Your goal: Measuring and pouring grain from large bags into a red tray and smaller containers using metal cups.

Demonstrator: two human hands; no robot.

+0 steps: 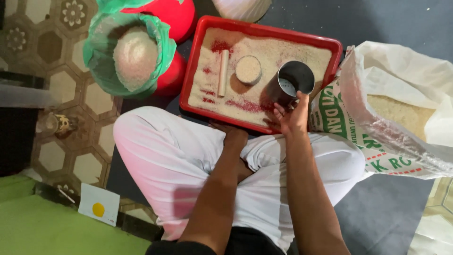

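Note:
A red rectangular tray [334,46] spread with white rice lies on the floor before my crossed legs. My right hand [291,115] grips a metal cup [292,81] at the tray's right side; the cup is tilted and shows a little rice inside. My left hand [232,134] rests at the tray's near edge, its fingers hidden under the rim. On the rice sit a small round tin [248,69] filled level with rice and a short pale stick [222,73] lying beside it.
A large open sack of rice [401,113] lies to the right. At the upper left, a green plastic bag [101,61] holds a heap of rice on a red container [177,19]. A white card [99,204] lies at the lower left on a patterned tile floor [89,160].

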